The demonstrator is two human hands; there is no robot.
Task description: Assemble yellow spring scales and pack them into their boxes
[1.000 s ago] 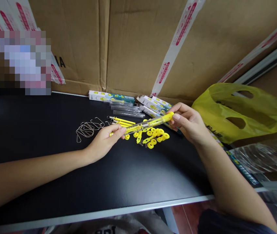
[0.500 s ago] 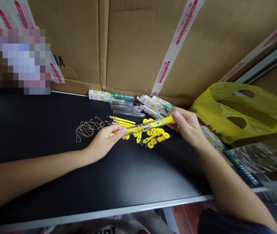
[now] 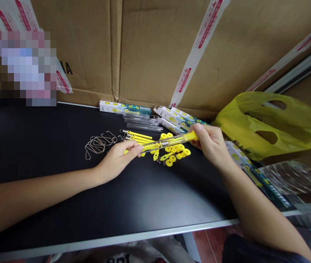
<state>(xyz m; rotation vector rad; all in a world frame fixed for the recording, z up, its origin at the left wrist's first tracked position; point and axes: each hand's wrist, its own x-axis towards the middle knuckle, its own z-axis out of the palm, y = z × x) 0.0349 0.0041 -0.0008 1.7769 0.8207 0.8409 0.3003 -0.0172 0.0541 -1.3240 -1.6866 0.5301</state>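
Note:
Both hands hold one clear tube with yellow inner parts (image 3: pixel 162 143) a little above the black table (image 3: pixel 62 182). My left hand (image 3: pixel 118 159) pinches its left end; my right hand (image 3: pixel 209 143) grips the yellow cap at its right end. Under the tube lies a heap of small yellow plastic pieces (image 3: pixel 174 152) with tiny springs. Yellow rods (image 3: pixel 139 137) lie just behind the tube. Several bent wire hooks (image 3: pixel 98 143) rest left of my left hand.
Clear tubes (image 3: pixel 142 123) and printed packaging boxes (image 3: pixel 125 108) lie at the back against cardboard cartons (image 3: pixel 150 47). A yellow plastic bag (image 3: pixel 270 124) sits at the right, with more boxes (image 3: pixel 256 175) beneath it. The table's front edge (image 3: pixel 144 235) runs below my arms.
My right hand slid its fingers over the yellow cap and came slightly lower and left. The tube tilted a little flatter. My left hand kept its place.

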